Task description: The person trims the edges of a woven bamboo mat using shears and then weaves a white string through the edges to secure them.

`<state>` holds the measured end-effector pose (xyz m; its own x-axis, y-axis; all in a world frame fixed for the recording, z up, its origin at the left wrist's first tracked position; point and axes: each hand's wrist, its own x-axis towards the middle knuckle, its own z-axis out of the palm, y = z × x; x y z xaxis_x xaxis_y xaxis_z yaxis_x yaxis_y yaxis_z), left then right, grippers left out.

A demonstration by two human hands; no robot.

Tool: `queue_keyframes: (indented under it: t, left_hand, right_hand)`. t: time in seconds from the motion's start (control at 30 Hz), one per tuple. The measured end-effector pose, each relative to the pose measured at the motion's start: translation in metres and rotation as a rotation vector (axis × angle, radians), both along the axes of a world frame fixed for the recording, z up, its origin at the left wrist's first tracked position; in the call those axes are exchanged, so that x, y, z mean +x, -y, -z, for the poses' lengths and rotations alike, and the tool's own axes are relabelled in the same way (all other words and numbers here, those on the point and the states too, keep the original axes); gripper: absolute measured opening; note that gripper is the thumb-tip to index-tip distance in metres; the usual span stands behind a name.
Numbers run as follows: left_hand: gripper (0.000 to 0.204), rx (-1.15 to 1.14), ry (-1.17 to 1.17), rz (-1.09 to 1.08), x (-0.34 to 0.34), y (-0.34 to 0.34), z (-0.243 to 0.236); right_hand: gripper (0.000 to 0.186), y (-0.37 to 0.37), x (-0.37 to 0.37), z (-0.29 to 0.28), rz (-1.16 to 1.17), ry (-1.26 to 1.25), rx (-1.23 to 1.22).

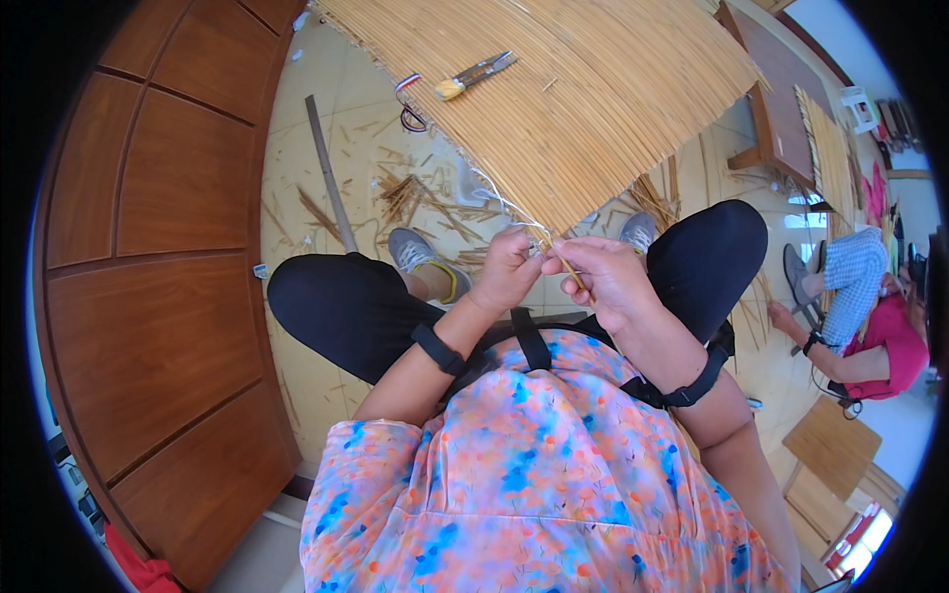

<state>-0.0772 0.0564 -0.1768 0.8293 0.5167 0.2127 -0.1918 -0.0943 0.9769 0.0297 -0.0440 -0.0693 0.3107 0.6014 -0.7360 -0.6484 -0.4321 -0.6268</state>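
Observation:
Both hands meet at the near corner of a mat of thin tan reeds [593, 109]. My left hand [506, 272] is closed beside the corner, its fingers bent around white string [501, 196] that runs along the mat's left edge. In a pinch, my right hand [615, 282] grips a thin reed [573, 274] that slants down from the corner. The fingertips of the two hands almost touch. On top of the mat lies a tool with a yellow handle and dark metal end [476, 76]; its exact kind is unclear.
Scraps of cut reed [403, 198] litter the tiled floor, near a long flat strip [329, 173]. Wooden panelled doors [178, 178] stand along the left. At right, another person in pink [885, 346] sits by a wooden table [781, 119] and a stool [830, 445].

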Motion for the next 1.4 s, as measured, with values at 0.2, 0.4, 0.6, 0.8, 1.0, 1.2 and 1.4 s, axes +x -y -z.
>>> queue_keyframes:
  t: [0.2,0.4,0.6,0.8,1.0,1.2,1.4]
  left_hand:
    - [0.018,0.12,-0.046,0.04,0.003,-0.002,0.006]
    - [0.009,0.286,-0.359,0.185,0.001,0.016,0.032]
    - [0.01,0.56,-0.551,0.328,-0.05,-0.02,-0.003]
    - [0.01,0.745,-0.317,-0.363,-0.112,-0.039,-0.071]
    - [0.012,0.187,0.051,-0.502,-0.112,-0.031,-0.098]
    - [0.009,-0.543,0.285,-0.069,-0.075,-0.019,-0.099]
    - [0.005,-0.312,-0.211,-0.052,-0.132,-0.033,-0.093]
  right_hand:
    - [0.018,0.001,0.0,0.001,0.003,0.009,-0.004]
    - [0.019,-0.003,0.0,-0.005,-0.037,0.019,0.044]
    - [0.018,0.002,0.003,0.002,-0.032,0.018,0.018]
    - [0.02,0.001,0.004,0.004,-0.066,0.011,0.031]
    - [0.022,0.0,0.001,0.001,-0.084,0.088,0.041]
    - [0.021,-0.003,-0.001,0.002,-0.098,0.135,0.031]
    - [0.015,-0.002,-0.004,0.007,-0.051,0.059,0.051]
